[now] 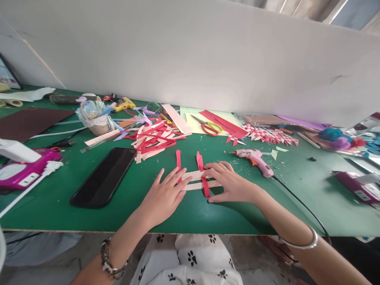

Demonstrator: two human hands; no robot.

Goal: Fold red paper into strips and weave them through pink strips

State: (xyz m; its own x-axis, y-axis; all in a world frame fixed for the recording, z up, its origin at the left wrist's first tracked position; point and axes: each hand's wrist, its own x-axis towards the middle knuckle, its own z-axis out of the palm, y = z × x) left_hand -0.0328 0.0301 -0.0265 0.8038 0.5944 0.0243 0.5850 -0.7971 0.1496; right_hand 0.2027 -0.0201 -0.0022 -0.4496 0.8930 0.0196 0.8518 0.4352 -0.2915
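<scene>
Two pale pink strips point(197, 185) lie sideways on the green table, crossed by two red strips point(205, 187) that run away from me. My left hand point(166, 194) rests flat, fingers spread, over the left ends of the pale strips and the left red strip point(178, 160). My right hand point(228, 182) arches over the right ends, its fingertips touching the strips by the right red strip, its thumb apart on the table. Nothing is visibly gripped in either hand.
Left of my hands lies a black phone point(103, 178); behind are loose paper strips point(154, 136), scissors point(210, 127) and woven red-and-white pieces point(270, 133). A pink glue gun point(257, 159) with a trailing cord lies right. Purple power strips point(359, 186) flank the table.
</scene>
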